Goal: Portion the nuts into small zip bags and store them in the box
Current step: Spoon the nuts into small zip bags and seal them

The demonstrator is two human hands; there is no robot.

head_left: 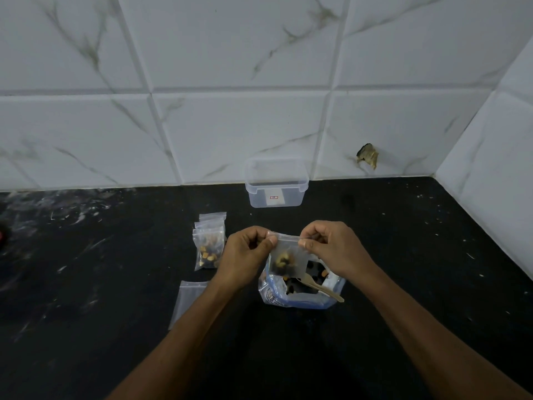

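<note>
Nuts (284, 262) sit in the bottom of a small zip bag (288, 255), and that bag is up off the counter (403, 269), held between both hands above the big open nut pouch (300, 295). Left hand (248, 249) pinches the bag's top left corner, thumb on the near side with the other fingers curled behind. Right hand (331, 245) pinches the top right end of the zip strip, thumb and forefinger pressed together on it. A wooden scoop (320, 287) pokes out of the pouch, handle angled to the right. Just left of the hands, filled bags (209, 249) lie stacked on the counter, nuts showing through the top one. Nearer the camera, partly under the left forearm, lies a flat bag (187, 301). Back against the tiled wall (230, 125) stands the clear box (276, 183), lid off, well apart from the hands.
</note>
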